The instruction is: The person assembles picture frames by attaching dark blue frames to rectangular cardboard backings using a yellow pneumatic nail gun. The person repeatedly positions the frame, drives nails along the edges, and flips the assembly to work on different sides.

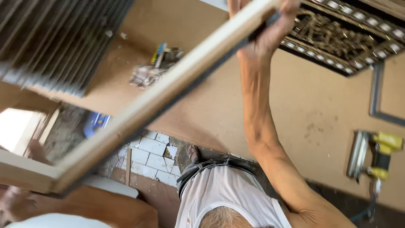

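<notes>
Head camera view, looking down over a white sleeveless undershirt (230,192): the person's right hand (270,31), arm stretched forward, is clenched around the far end of a long pale wooden frame (168,88) with a dark edge. The frame runs diagonally across the scene, raised above the brown work surface (320,109). At lower left, blurred at the picture's edge, the left hand (14,202) sits under the frame's near corner; whether its grip is closed cannot be told. Below lie white floor tiles (147,154) and a sandalled foot (193,153). On the surface to the right rests a yellow nail gun (377,156); further off, beyond the frame, a small heap of scraps (154,67). Farthest back are a stack of grey mouldings (59,42) at upper left and an ornate gold-and-black frame (341,36) at upper right.
</notes>
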